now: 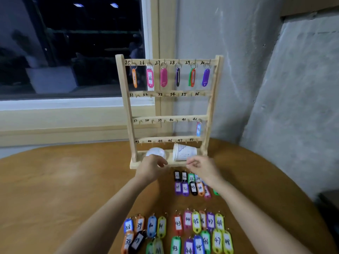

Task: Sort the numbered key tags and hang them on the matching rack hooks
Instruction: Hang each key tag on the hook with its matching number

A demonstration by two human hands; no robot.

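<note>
Wooden base of the rack (183,117) lies just beyond both bare hands, which are held low over the table (64,180), near each other but apart. The left hand (151,166) has its fingers curled inward toward the right; I cannot tell whether it holds anything. The right hand (202,166) has its thumb and forefinger drawn close together, and whether something is pinched between them cannot be made out.

Just under the right hand lie the 31-36 tags (185,188) in 2 short rows, flat on the table, partly hidden by the wrist. Their long axes run from the person toward the rack, with the rings at the far end. Nearer the person, the 38-41 tags (151,226) on the left and the 43-48 tags (196,221) on the right lie the same way, also in 2 rows each, though a black tag in the left group is tilted.

On the rack's base a paper cup (184,152) lies on its side, mouth to the left, beside a pale round lid (156,152).

The rack stands upright with 4 rails marked 25 to 48. All 6 top hooks, 25 to 30, carry tags (150,77) hanging straight down, long axis vertical, ring uppermost. 1 blue tag (198,129) hangs likewise from hook 42. Behind are a dark window (73,43) and a grey wall (238,70).
</note>
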